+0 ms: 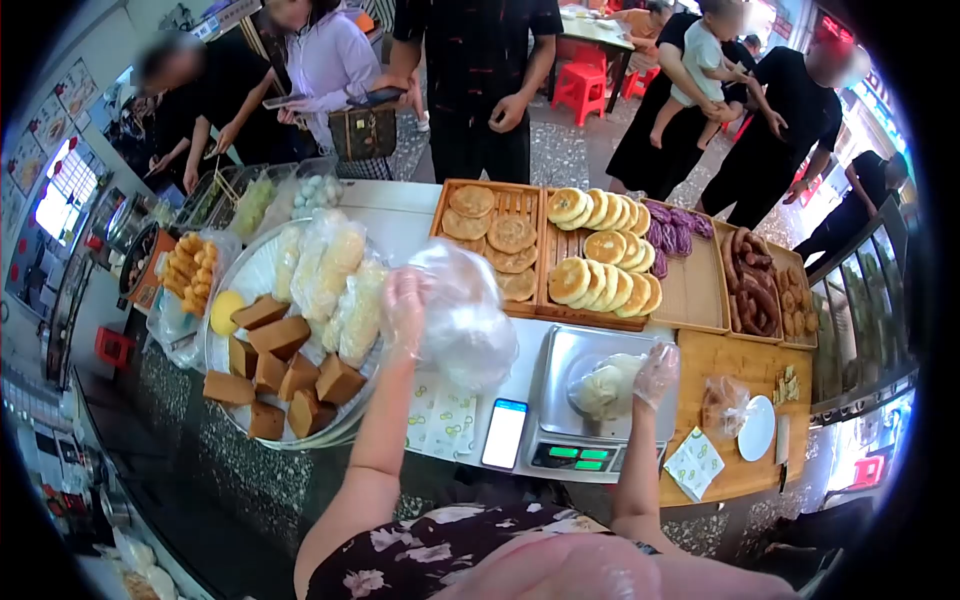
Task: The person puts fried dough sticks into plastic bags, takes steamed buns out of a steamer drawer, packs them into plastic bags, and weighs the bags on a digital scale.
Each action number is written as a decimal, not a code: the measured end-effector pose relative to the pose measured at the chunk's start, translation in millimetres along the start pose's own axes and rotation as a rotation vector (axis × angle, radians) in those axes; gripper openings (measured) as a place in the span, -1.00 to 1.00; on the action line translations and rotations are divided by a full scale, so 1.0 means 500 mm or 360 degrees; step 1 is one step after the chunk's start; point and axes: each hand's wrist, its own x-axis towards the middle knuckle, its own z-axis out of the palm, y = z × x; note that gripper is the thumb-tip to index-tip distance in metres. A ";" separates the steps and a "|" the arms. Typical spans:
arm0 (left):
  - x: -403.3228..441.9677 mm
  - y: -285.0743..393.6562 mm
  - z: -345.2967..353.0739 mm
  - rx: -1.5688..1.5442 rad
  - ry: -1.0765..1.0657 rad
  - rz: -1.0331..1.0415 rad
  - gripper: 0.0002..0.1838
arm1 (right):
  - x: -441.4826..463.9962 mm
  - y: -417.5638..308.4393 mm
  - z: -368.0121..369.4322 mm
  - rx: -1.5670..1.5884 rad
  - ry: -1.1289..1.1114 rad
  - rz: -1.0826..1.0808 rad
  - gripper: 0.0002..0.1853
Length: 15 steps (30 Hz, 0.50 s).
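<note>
My left hand, in a clear plastic glove, is at the left edge of a pile of clear plastic bags; its fingers look bent and closed on the film. On the steel pan of a digital scale sits a clear bag with pale food inside, which I cannot make out exactly. My right hand, also gloved, is closed at the right side of that bag. A phone with a lit screen lies left of the scale, by green-patterned paper sheets.
Trays of brown flatbreads, round pale cakes, purple rolls and sausages line the far side. A round tray holds brown cake blocks. At right are a white plate and a knife. Several people stand beyond the counter.
</note>
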 end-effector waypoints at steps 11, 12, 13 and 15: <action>-0.346 -0.036 0.304 0.0114 -0.1184 0.1557 -0.62 | -0.033 -0.248 -0.301 0.1025 -0.1045 0.0384 -0.64; -0.386 -0.020 0.335 0.0315 -0.1309 0.1645 -0.62 | -0.053 -0.219 -0.304 0.0556 -0.1016 0.0627 -0.64; -0.417 0.009 0.358 0.0520 -0.1385 0.1770 -0.63 | -0.055 -0.184 -0.311 0.0865 -0.0785 0.0778 -0.72; -0.457 0.032 0.362 0.0380 -0.1657 0.1885 -0.64 | -0.056 -0.056 -0.373 0.1117 -0.0215 0.1047 -0.85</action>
